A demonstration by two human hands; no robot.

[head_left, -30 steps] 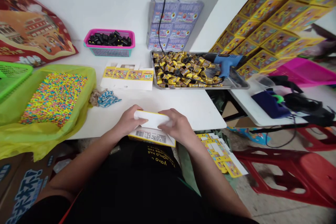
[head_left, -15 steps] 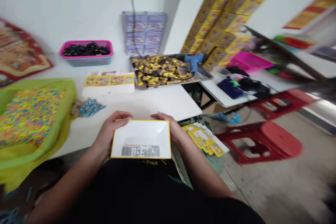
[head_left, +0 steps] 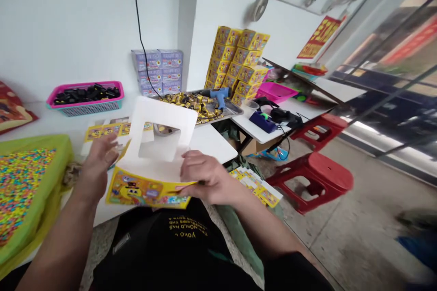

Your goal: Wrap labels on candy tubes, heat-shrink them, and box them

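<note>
A partly unfolded carton with a yellow printed side is before me, its white inner face and a flap with a cut-out window raised. My right hand grips its right end, thumb on the printed side and fingers on the white inside. My left hand is beside the carton's left end with fingers apart, holding nothing that I can see. Behind the carton, more yellow-printed cartons lie on the white table, partly hidden by the raised flap.
A green tray of colourful small pieces is at left. Further back are a pink-rimmed basket of black parts, a metal tray of yellow-black pieces, purple boxes and stacked yellow boxes. Red stools stand at right.
The carton has turned from its white barcode side to its printed side, and a windowed flap now stands up. My left hand has come off it and moved left. The view has swung right.
</note>
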